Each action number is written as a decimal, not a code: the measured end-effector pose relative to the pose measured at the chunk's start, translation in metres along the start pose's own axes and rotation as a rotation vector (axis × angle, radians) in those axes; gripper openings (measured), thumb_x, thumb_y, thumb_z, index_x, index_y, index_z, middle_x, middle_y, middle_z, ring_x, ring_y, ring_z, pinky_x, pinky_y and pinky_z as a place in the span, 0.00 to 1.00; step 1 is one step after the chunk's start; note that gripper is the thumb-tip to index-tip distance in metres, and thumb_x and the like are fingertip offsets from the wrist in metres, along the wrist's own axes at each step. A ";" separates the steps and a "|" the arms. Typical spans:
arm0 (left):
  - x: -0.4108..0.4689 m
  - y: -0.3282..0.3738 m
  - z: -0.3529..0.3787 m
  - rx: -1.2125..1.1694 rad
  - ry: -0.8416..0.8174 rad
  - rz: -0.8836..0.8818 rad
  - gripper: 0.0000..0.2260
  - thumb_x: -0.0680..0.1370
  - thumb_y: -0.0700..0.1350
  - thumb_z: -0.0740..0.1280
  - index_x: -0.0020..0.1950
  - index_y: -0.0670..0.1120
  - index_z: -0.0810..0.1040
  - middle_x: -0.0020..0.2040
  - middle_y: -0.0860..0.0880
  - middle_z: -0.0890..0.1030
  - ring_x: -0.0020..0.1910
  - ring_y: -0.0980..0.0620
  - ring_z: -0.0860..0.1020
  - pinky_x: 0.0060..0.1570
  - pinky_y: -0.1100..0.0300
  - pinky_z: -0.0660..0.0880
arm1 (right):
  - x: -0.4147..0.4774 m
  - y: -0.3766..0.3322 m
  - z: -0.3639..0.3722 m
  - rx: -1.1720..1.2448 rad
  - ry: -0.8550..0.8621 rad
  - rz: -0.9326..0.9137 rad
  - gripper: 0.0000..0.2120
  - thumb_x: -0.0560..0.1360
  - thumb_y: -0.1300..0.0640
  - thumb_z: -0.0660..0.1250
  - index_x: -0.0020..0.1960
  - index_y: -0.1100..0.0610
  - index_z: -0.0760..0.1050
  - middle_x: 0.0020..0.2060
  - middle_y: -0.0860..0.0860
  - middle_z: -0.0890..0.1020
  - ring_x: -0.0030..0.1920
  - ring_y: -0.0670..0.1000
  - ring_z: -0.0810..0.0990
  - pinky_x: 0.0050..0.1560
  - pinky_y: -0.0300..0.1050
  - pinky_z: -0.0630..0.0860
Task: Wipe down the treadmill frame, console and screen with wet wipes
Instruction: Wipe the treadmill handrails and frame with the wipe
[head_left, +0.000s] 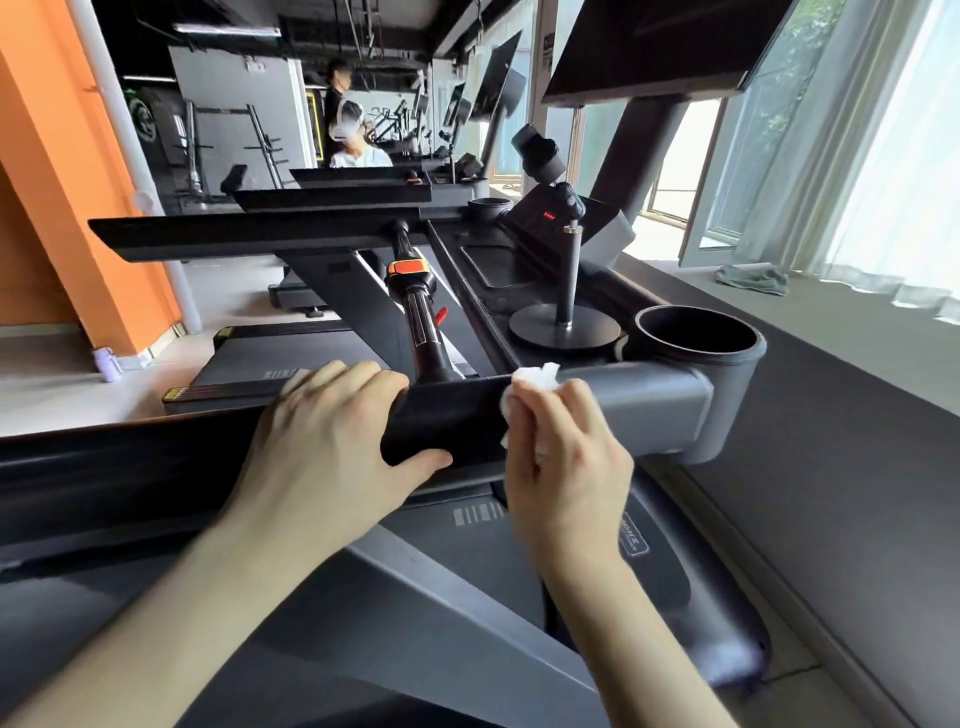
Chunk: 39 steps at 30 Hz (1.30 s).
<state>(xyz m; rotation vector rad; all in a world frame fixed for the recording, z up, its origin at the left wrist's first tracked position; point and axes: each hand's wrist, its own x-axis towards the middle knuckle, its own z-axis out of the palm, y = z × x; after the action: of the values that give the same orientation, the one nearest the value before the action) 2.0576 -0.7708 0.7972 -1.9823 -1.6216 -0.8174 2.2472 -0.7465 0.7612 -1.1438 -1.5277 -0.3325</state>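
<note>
A crumpled white wet wipe sits pressed against the treadmill's front crossbar, right where its black sleeve meets the grey frame end. Your right hand pinches the wad between thumb and curled fingers, holding it to the bar's near face. Your left hand wraps the black stretch just beside it, fingers over the top and thumb underneath, steadying the rail. A sliver of white shows past its knuckles, though whether that is a second wipe cannot be told.

The step in hand looks to be the frame. The crossbar is getting its pass, while the console tray behind it, the cup holder at the right corner and the dark screen overhead appear not yet reached. The next move likely calls for dragging the wipe rightward along the grey section and around the cup holder's outer wall, with steady pressure and a turn of the wad to a fresh side. The tray will need care: a stand with a round base rests on it, and an orange-banded grip runs out from the centre, so you would work round both rather than across them.

Beyond, a crumpled cloth lies on the window ledge.
</note>
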 end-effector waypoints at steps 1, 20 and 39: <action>0.000 -0.001 0.001 -0.001 0.003 -0.001 0.26 0.64 0.65 0.79 0.50 0.47 0.81 0.42 0.53 0.79 0.45 0.45 0.77 0.50 0.48 0.74 | 0.000 0.001 0.000 0.010 -0.009 -0.040 0.06 0.80 0.61 0.68 0.48 0.53 0.82 0.39 0.49 0.76 0.33 0.54 0.76 0.29 0.49 0.70; 0.001 0.002 0.002 0.045 -0.025 -0.005 0.24 0.67 0.65 0.76 0.51 0.48 0.79 0.42 0.53 0.77 0.46 0.44 0.77 0.50 0.47 0.74 | 0.010 0.067 -0.022 0.017 0.210 0.243 0.05 0.80 0.63 0.68 0.49 0.54 0.80 0.42 0.47 0.83 0.40 0.52 0.81 0.40 0.41 0.69; 0.059 0.045 0.000 -0.167 -0.275 0.075 0.33 0.59 0.79 0.62 0.49 0.56 0.78 0.45 0.60 0.76 0.49 0.53 0.72 0.53 0.53 0.69 | 0.012 0.076 -0.025 0.076 0.253 0.364 0.06 0.81 0.64 0.65 0.49 0.53 0.76 0.40 0.46 0.81 0.38 0.54 0.80 0.39 0.49 0.75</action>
<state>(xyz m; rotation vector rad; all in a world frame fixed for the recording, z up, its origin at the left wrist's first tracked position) 2.1097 -0.7380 0.8389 -2.3453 -1.6607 -0.6957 2.3236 -0.7223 0.7518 -1.2415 -1.0789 -0.1621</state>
